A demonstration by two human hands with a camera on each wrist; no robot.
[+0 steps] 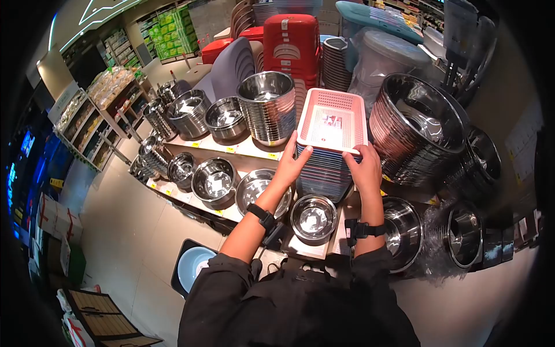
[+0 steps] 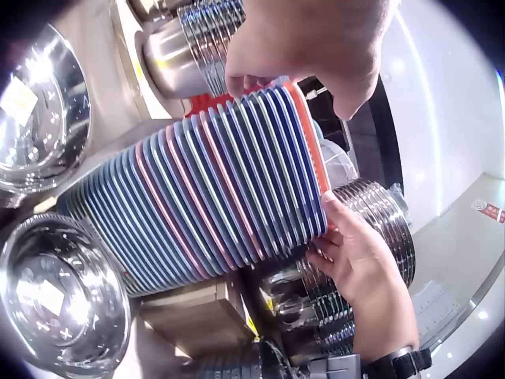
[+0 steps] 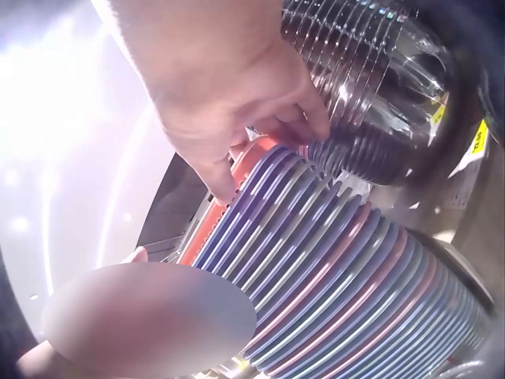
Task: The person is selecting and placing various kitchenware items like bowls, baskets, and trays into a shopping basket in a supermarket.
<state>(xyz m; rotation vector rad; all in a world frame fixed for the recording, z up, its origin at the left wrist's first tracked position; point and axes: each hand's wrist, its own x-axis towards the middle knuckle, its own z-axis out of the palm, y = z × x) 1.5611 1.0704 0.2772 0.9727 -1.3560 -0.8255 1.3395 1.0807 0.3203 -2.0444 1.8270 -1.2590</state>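
Note:
A pink perforated plastic basket [image 1: 324,104] with a paper label inside tops a tall stack of nested baskets [image 1: 324,176], mostly blue and grey with a few pink ones. My left hand [image 1: 292,165] grips its near left corner, thumb at the rim and fingers along the side. At the near right corner my right hand [image 1: 365,168] holds the rim, its thumb on top and fingers curled below, as the left wrist view also shows. The top basket's rim [image 3: 251,162] looks orange in the right wrist view, where a blurred oval hides part of the stack.
Stacked steel basins [image 1: 266,110] and bowls line the tiered shelf at left. Large steel pots [image 1: 419,115] stand close on the right. One steel bowl [image 1: 314,218] sits just in front of the stack. Red stools [image 1: 291,49] rise behind, and a light-blue basin [image 1: 193,269] lies low at left.

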